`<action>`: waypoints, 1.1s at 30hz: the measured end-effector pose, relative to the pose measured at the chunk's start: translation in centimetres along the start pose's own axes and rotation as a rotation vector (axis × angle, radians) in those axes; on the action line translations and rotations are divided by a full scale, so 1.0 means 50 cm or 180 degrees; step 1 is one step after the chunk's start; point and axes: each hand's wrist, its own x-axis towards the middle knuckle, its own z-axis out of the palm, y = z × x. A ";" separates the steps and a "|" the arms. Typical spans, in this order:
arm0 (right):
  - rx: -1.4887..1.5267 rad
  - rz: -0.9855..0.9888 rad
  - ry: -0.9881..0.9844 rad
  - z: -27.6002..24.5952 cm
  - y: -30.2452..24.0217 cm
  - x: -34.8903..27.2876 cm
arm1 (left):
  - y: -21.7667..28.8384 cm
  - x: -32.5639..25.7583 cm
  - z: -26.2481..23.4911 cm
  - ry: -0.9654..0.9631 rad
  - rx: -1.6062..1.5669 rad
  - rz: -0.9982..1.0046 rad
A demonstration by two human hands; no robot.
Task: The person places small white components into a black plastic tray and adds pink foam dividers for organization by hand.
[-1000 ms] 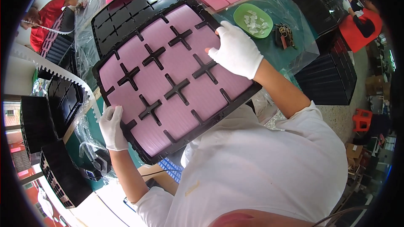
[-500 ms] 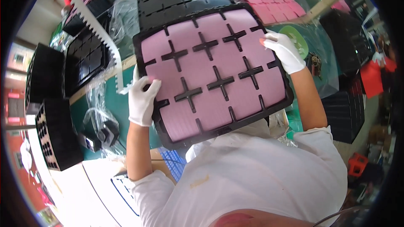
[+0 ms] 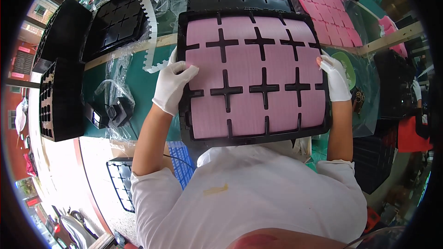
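Observation:
A black plastic tray (image 3: 258,138) with cross-shaped dividers is held up in front of my chest. Pink foam sheet (image 3: 244,67) fills it, showing between the black crosses. My left hand (image 3: 171,85), in a white glove, grips the left rim with the thumb over the pink sheet. On the opposite rim my right hand (image 3: 337,78), also gloved, is closed with bare fingertip skin showing at the edge. Fingers behind the tray are hidden. Just beyond lies another black tray (image 3: 217,2), partly covered by the held one.
Pink foam pieces (image 3: 330,23) lie back right, near a green bowl (image 3: 349,71). A white toothed strip (image 3: 150,23) crosses the back left. Black trays (image 3: 113,23) and a black device (image 3: 121,110) in clear plastic sit left on the green table (image 3: 159,115).
The tray, tilted before, now appears nearly level, its right side lower. Both hands keep their grip on its sides. The whole view has shifted and turned.

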 end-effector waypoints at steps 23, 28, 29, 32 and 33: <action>-0.1968 -0.1127 0.0936 0.034 -0.038 -0.016 | 0.020 0.019 0.020 0.0676 0.2444 0.1023; -0.1944 -0.1208 0.0986 0.031 -0.032 -0.023 | 0.028 0.007 0.021 0.0607 0.2157 0.0820; -0.1941 -0.1205 0.0983 0.029 -0.030 -0.024 | 0.028 0.007 0.019 0.0533 0.2233 0.0762; -0.1917 -0.1206 0.0943 0.029 -0.028 -0.023 | 0.015 0.009 0.006 0.0534 0.2098 0.0802; -0.1894 -0.1176 0.0922 0.026 -0.031 -0.025 | 0.015 0.009 0.007 0.0500 0.2093 0.0803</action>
